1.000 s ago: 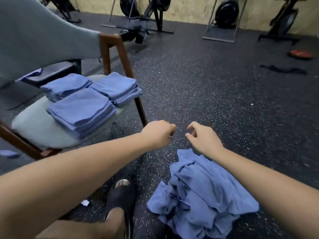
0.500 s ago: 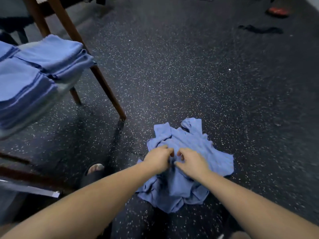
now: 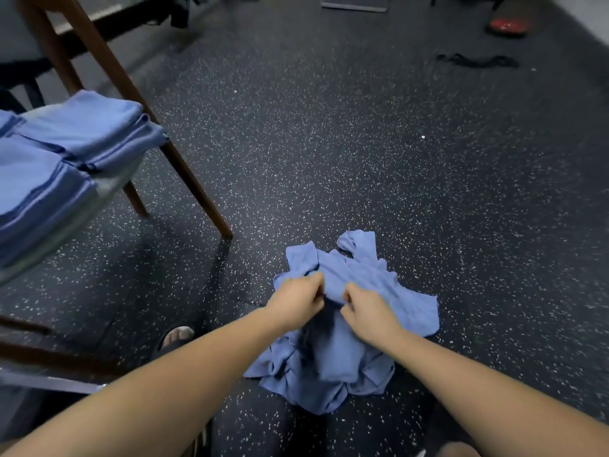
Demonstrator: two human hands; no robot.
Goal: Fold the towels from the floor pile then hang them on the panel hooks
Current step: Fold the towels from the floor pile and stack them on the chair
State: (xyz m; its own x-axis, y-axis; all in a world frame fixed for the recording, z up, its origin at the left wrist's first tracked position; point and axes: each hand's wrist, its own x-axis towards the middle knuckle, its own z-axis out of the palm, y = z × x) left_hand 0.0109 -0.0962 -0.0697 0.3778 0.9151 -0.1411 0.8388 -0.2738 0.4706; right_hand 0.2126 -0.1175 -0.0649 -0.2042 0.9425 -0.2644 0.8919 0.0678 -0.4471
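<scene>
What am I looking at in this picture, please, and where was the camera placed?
There is no machine here: a person works with two bare hands. The camera sits on the person's head and looks forward and down, so both forearms reach in from the bottom edge. On the dark speckled floor lies a crumpled pile of blue towels. The left hand and the right hand each pinch cloth at the top of that pile. To the left stands a wooden chair with stacks of folded blue towels on its seat. A sandalled foot shows beside the left forearm.
</scene>
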